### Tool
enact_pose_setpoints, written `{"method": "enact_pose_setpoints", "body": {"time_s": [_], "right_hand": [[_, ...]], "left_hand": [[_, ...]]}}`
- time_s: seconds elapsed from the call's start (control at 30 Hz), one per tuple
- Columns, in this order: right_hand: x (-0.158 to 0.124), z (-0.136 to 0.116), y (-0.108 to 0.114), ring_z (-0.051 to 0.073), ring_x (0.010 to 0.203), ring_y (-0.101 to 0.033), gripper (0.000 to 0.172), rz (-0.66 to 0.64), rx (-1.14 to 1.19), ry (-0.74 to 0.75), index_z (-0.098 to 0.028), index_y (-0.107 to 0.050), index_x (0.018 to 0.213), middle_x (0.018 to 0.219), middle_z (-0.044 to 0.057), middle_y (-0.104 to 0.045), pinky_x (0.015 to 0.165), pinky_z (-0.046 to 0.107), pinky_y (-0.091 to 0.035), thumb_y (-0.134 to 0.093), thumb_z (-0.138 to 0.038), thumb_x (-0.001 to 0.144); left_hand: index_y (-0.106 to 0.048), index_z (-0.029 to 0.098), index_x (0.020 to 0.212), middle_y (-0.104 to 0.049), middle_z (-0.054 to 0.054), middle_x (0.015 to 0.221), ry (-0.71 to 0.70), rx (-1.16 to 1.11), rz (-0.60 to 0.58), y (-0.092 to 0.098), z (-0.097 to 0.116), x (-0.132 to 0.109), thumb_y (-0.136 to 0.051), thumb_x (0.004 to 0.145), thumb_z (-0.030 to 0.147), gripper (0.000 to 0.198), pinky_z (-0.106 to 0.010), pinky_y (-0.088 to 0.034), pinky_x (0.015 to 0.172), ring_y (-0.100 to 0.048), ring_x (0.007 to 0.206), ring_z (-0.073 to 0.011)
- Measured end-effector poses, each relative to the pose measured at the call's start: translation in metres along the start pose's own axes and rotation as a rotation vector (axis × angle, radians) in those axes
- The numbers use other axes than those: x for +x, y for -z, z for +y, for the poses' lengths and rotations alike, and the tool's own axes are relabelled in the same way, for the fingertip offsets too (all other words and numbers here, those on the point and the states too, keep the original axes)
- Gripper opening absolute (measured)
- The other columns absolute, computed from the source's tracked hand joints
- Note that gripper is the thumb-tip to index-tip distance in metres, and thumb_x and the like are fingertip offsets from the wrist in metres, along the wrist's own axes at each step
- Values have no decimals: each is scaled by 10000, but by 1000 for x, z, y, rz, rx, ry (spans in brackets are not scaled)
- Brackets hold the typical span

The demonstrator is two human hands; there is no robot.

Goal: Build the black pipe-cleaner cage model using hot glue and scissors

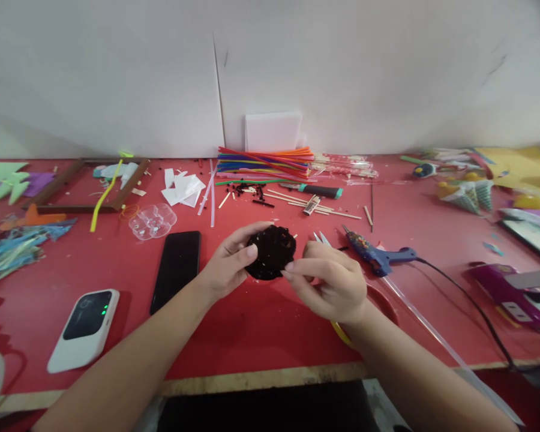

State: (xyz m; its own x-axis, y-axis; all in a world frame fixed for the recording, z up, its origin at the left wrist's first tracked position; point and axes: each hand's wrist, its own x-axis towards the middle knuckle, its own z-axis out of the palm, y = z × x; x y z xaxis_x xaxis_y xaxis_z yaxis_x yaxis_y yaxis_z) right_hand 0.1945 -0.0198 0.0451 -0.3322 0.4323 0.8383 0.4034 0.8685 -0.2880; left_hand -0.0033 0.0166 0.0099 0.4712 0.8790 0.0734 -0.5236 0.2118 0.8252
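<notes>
A round, black, fuzzy-looking piece point(272, 253) is held above the red table. My left hand point(228, 264) grips its left side, thumb on the near face and fingers behind. At the lower right rim, the thumb and forefinger of my right hand point(328, 279) are pinched together. Whether they hold a bit of the black piece or something tiny, I cannot make out. Scissors lie partly under my right hand, their blade tips point(323, 239) showing beyond it. Just to the right rests a blue glue gun point(380, 255) with its cord running off toward the table's front edge.
Behind the hands lie bundled coloured pipe cleaners point(265, 163), wooden sticks point(315, 204), a utility knife point(319, 191) and white paper pieces point(184, 189). Leftward are a black phone point(176, 270), a white device point(84, 330) and a brown frame point(69, 186). A purple tool point(515, 291) sits right.
</notes>
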Motion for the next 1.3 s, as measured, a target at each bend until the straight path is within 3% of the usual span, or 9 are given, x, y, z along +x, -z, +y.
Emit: {"method": "enact_pose_setpoints", "body": {"time_s": [0.4, 0.53, 0.7, 0.87, 0.97, 1.07, 1.17, 1.23, 1.3], "right_hand": [[-2, 2, -1, 113, 515, -479, 204, 8, -65, -46, -271, -640, 1032, 635, -51, -577, 489, 266, -400, -665, -93, 936], [-3, 1, -4, 98, 517, -503, 194, 64, -103, -109, -258, -635, 1002, 653, -46, -626, 483, 246, -410, -674, -79, 938], [-3, 4, -2, 103, 512, -521, 103, 103, -173, -196, -248, -644, 987, 692, -29, -660, 472, 253, -420, -683, -157, 957], [-6, 17, -2, 152, 673, -589, 143, -204, -151, -40, -226, -736, 1027, 752, 14, -699, 646, 307, -480, -618, -150, 996], [-9, 20, -10, 181, 843, -666, 137, -514, -180, -78, -231, -782, 1060, 895, 43, -754, 779, 344, -508, -660, -200, 1005], [-5, 15, -11, 215, 1024, -711, 230, -643, -78, -120, -220, -769, 1170, 1108, 84, -778, 921, 389, -559, -750, -333, 971], [1, 16, 15, 224, 1142, -726, 290, -517, -13, -208, -238, -739, 1255, 1233, 98, -769, 967, 385, -589, -724, -354, 990], [-4, 30, 50, 247, 1115, -748, 270, -361, -189, -340, -269, -740, 1264, 1187, 91, -794, 933, 407, -593, -680, -270, 1001], [-20, 52, 92, 270, 1026, -767, 356, -333, -450, -519, -259, -762, 1259, 1177, 126, -799, 850, 416, -576, -717, -174, 916]], "left_hand": [[-778, 297, 1196, -774, -70, 1292, -64, 74, 38, -2, -1, 3, -872, 815, 549, 467, -457, -554, 1099, -713, 1246, -296], [-731, 294, 1257, -749, -81, 1306, -16, 80, -2, -1, -3, 3, -914, 744, 599, 625, -405, -588, 1010, -725, 1190, -276], [-676, 265, 1213, -754, -39, 1164, 25, 113, 180, 1, -6, 9, -1020, 616, 463, 717, -401, -583, 1002, -737, 1092, -237], [-601, 318, 1160, -725, 14, 1153, -243, 81, 416, 10, 4, 18, -878, 810, 481, 475, -365, -615, 924, -731, 1045, -177], [-578, 313, 1122, -722, 22, 1126, -342, 82, 485, 15, 13, 21, -899, 790, 452, 482, -302, -609, 842, -718, 978, -148], [-572, 273, 1068, -717, 13, 1031, -323, 45, 511, 15, 16, 22, -943, 719, 503, 558, -273, -610, 728, -714, 866, -146], [-578, 255, 1061, -708, 0, 994, -259, 43, 516, 13, 15, 21, -923, 719, 568, 578, -288, -622, 679, -728, 839, -171], [-587, 251, 1092, -705, -19, 1018, -215, 62, 497, 14, 15, 20, -879, 761, 593, 559, -295, -620, 666, -741, 871, -194], [-579, 249, 1120, -690, -29, 1035, -168, 75, 459, 14, 15, 18, -840, 791, 608, 553, -295, -607, 636, -752, 906, -215]]}}
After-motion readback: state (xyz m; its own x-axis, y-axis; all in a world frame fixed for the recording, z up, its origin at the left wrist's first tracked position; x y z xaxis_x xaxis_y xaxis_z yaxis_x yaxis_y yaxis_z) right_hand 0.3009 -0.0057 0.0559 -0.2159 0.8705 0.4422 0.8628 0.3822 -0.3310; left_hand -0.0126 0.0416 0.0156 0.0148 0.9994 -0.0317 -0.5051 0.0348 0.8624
